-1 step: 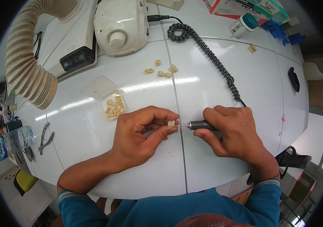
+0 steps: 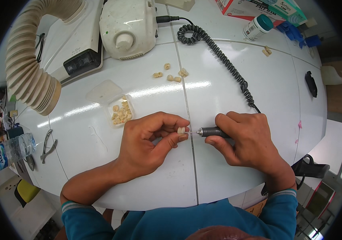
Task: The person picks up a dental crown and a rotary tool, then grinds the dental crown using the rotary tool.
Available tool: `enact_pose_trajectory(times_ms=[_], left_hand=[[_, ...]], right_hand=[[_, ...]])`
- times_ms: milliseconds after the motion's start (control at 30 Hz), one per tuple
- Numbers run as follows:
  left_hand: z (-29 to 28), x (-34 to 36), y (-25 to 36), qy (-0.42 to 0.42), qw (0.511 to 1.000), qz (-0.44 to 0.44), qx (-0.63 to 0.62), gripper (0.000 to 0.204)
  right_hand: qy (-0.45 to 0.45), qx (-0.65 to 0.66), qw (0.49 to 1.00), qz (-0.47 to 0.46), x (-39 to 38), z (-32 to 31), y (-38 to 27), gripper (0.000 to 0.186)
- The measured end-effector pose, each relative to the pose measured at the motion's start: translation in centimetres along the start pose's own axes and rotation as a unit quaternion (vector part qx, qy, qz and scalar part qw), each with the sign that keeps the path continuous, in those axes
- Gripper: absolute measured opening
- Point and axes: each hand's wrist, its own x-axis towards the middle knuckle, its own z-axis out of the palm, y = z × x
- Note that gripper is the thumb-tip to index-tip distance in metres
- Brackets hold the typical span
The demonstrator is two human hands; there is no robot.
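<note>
My left hand pinches a small cream-coloured dental crown between thumb and fingertips above the white table. From the right, my right hand is wrapped around a dark, ribbed rotary handpiece. Its thin metal bur points left and reaches the crown; whether it turns cannot be seen. A black coiled cord runs from the handpiece end toward a white control box with a round knob. Left of my left hand, an open clear plastic box holds several tooth-coloured crowns.
More crowns lie loose beyond my hands. A beige ribbed suction hose arches at the left, above pliers and a plastic bottle. At the far right stand a white jar with a green lid and glove or mask boxes.
</note>
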Motion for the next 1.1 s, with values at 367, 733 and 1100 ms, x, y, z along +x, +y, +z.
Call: enact_pose_trajectory(times_ms=[367,733,1100], left_hand=[[0.07,0.0,0.04,0.003,1.0,-0.006,0.005,0.024],[0.08,-0.03,0.05,0.007,1.0,0.0,0.026,0.023],[-0.03,0.01,0.03,0.002,0.999,0.011,0.038,0.023]], right_hand=[[0.021,0.003,1.0,0.002,-0.02,0.5,0.09,0.042],[0.009,-0.005,1.0,0.0,-0.01,0.29,-0.01,0.042],[0.009,-0.004,1.0,-0.003,0.03,0.13,-0.08,0.042]])
